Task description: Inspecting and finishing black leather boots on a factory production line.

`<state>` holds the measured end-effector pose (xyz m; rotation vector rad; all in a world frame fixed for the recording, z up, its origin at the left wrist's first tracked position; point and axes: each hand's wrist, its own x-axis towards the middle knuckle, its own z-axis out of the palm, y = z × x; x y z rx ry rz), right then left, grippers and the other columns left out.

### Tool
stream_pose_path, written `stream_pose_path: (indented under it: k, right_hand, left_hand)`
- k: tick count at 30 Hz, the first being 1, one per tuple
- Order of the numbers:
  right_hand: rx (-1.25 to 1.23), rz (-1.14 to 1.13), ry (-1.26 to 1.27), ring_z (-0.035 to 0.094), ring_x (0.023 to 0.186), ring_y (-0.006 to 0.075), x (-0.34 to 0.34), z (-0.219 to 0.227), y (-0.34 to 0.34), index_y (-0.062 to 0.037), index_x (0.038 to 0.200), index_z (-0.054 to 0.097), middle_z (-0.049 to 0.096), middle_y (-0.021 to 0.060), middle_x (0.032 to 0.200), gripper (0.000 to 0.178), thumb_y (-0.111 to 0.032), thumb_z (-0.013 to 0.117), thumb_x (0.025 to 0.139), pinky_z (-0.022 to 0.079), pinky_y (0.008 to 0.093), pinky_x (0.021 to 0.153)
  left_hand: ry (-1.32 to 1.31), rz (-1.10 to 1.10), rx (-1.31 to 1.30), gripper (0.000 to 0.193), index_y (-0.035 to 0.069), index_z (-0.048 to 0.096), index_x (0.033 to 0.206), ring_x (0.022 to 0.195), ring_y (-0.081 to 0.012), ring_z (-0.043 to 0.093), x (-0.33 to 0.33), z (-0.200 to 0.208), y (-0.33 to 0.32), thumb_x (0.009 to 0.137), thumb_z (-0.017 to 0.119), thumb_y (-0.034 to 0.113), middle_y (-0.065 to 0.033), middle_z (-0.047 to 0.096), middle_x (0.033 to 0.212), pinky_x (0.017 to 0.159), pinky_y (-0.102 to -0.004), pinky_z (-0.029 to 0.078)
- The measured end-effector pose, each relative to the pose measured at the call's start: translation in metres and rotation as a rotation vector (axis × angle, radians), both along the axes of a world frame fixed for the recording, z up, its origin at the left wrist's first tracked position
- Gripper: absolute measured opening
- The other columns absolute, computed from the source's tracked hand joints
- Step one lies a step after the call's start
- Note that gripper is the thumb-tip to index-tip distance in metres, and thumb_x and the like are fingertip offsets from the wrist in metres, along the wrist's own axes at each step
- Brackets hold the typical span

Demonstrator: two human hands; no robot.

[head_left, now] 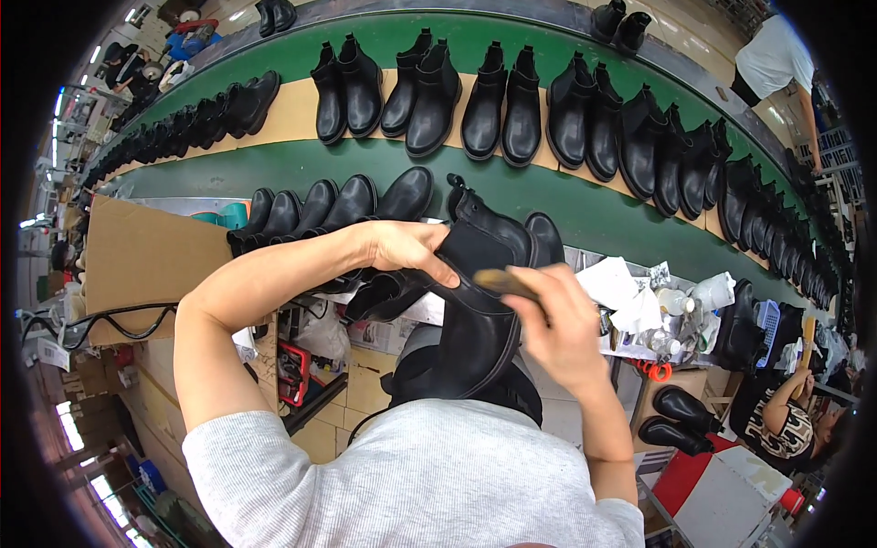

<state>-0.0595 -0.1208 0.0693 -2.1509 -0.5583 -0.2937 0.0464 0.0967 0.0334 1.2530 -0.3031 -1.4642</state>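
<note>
A black ankle boot (pixel 477 342) with elastic side panels is in front of my chest, its toe toward me and its pull tab pointing away. My left hand (pixel 411 248) grips the boot by its shaft, the thumb lying across the side. In my right hand (pixel 559 320) is a small tan-brown tool (pixel 504 283), its end against or just over the boot's ankle area. Motion blur and my fingers keep me from telling its exact kind. Just beyond, several black boots (pixel 352 201) lie along the near edge of the bench.
Pairs of black boots (pixel 429 100) stand in a long row on a green conveyor (pixel 274 169). A cardboard sheet (pixel 146 265) rises at the left. Crumpled white paper (pixel 621 292) and plastic bottles (pixel 674 301) crowd the right. Two people (pixel 786 420) (pixel 772 64) are at the right.
</note>
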Motion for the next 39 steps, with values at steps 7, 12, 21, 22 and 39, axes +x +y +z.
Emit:
stream_pose_path:
  k: [7,12,21,22,39]
  right_hand:
    - [-0.068,-0.008,0.029,0.052,0.072,0.0278,-0.007,-0.03,-0.014,-0.0013,0.095,0.056,0.052,0.0103,0.077,0.032,0.006,0.065,0.065,0.045,0.0359,0.065]
    - [-0.058,0.055,-0.148,0.051,0.071,0.0275,0.007,-0.016,0.023,0.0005,0.097,0.054,0.05,0.0109,0.079,0.032,0.003,0.064,0.067,0.044,0.0358,0.064]
    - [-0.061,0.031,-0.168,0.052,0.07,0.0282,0.009,-0.019,0.021,0.0016,0.1,0.055,0.051,0.0124,0.079,0.035,0.005,0.064,0.066,0.044,0.0368,0.063]
    - [-0.026,0.029,-0.157,0.05,0.069,0.0279,0.008,-0.021,0.016,0.0014,0.099,0.055,0.05,0.012,0.078,0.034,0.005,0.064,0.066,0.044,0.0376,0.063]
    - [-0.009,-0.036,-0.132,0.053,0.07,0.029,-0.006,-0.028,0.003,0.004,0.099,0.055,0.053,0.0135,0.081,0.034,0.006,0.065,0.066,0.045,0.0359,0.062]
  left_hand:
    - [0.023,0.04,0.019,0.025,-0.005,0.06,0.101,0.09,-0.0096,0.057,-0.003,0.007,0.003,0.078,0.066,0.001,-0.0045,0.064,0.097,0.081,-0.0234,0.045]
    - [0.009,-0.079,0.025,0.021,-0.004,0.061,0.098,0.089,-0.0085,0.056,0.0,-0.024,0.001,0.079,0.065,0.003,-0.0036,0.063,0.097,0.081,-0.0233,0.044]
    - [0.029,-0.027,-0.012,0.021,-0.003,0.06,0.097,0.083,-0.0069,0.053,-0.002,-0.013,-0.009,0.078,0.067,0.006,0.0001,0.062,0.09,0.074,-0.0223,0.043]
    - [0.019,-0.059,0.01,0.023,-0.002,0.06,0.099,0.084,-0.0069,0.053,-0.002,-0.007,-0.008,0.079,0.067,0.006,-0.0001,0.062,0.092,0.075,-0.0224,0.043]
    - [0.039,0.01,0.035,0.024,-0.001,0.059,0.102,0.082,-0.0068,0.052,-0.008,-0.013,-0.007,0.079,0.066,0.005,0.0008,0.061,0.094,0.073,-0.0247,0.042]
